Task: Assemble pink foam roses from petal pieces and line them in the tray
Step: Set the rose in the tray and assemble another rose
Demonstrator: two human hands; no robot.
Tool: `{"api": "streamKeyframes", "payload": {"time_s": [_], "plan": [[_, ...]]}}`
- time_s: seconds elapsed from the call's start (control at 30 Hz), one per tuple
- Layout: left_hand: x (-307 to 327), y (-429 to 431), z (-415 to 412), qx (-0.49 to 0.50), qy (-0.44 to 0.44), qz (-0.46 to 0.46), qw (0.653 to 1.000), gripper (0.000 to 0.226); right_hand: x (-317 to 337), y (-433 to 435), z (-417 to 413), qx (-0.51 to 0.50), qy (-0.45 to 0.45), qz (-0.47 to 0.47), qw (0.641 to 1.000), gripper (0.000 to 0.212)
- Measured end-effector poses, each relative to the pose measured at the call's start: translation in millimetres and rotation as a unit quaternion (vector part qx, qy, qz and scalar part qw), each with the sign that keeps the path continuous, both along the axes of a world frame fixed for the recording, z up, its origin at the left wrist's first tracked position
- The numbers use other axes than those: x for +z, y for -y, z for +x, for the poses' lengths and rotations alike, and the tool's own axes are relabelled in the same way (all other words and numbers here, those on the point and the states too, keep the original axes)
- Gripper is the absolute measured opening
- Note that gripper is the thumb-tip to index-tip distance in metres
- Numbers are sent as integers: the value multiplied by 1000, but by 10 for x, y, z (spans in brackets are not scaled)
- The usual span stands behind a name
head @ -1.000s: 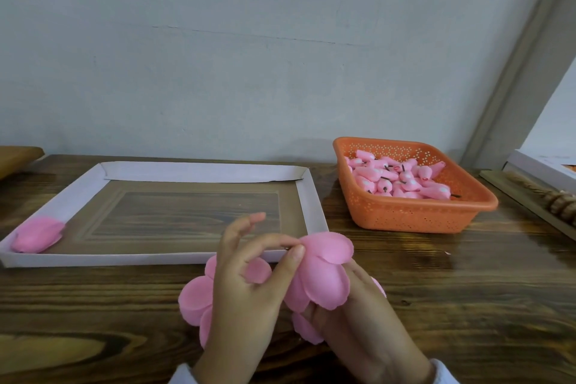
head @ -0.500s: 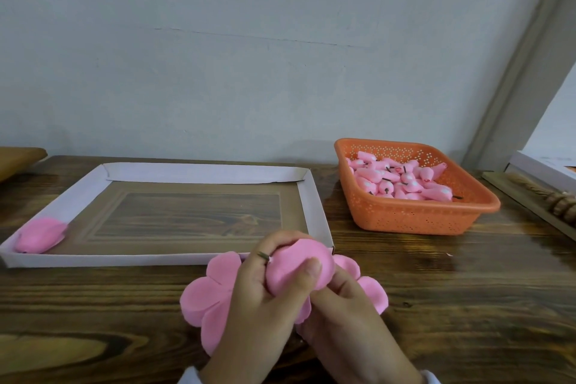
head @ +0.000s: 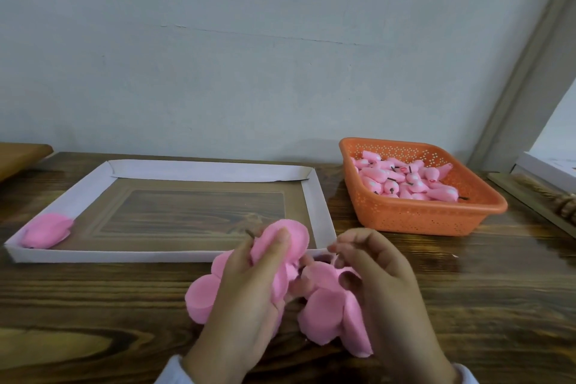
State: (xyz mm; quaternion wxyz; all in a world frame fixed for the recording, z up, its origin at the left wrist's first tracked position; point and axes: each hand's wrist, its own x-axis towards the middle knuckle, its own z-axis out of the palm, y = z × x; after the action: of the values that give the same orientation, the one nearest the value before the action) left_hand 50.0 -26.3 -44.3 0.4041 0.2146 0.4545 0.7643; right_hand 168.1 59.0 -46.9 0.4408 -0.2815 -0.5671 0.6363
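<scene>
Head view: at the worktop's (head: 486,305) near edge, the left hand (head: 246,299) grips a half-wrapped foam rose (head: 280,243) just short of the tray (head: 321,212), which holds one finished rose (head: 46,232) in its near-left corner. The right hand (head: 389,290) curls over loose petals (head: 324,312); whether it pinches them is unclear. A slackened thumb could let the springy foam unfurl.

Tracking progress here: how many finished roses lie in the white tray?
1. The finished rose lies in the white tray's near left corner. An unfinished rose is gripped by the left hand in front of the tray. None appears hidden.
</scene>
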Motion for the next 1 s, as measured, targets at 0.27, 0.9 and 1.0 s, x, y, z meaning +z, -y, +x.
{"api": "streamKeyframes", "payload": {"time_s": [0.27,0.9,1.0], "plan": [[17,46,0,-268,132,12,954,59,95,8,40,118,-9,32,993,29],[-4,13,-31,-171,-233,82,954,54,211,1,136,150,105,192,964,6],[13,44,-51,-204,-286,86,933,71,210,42,131,169,120,203,957,7]]}}
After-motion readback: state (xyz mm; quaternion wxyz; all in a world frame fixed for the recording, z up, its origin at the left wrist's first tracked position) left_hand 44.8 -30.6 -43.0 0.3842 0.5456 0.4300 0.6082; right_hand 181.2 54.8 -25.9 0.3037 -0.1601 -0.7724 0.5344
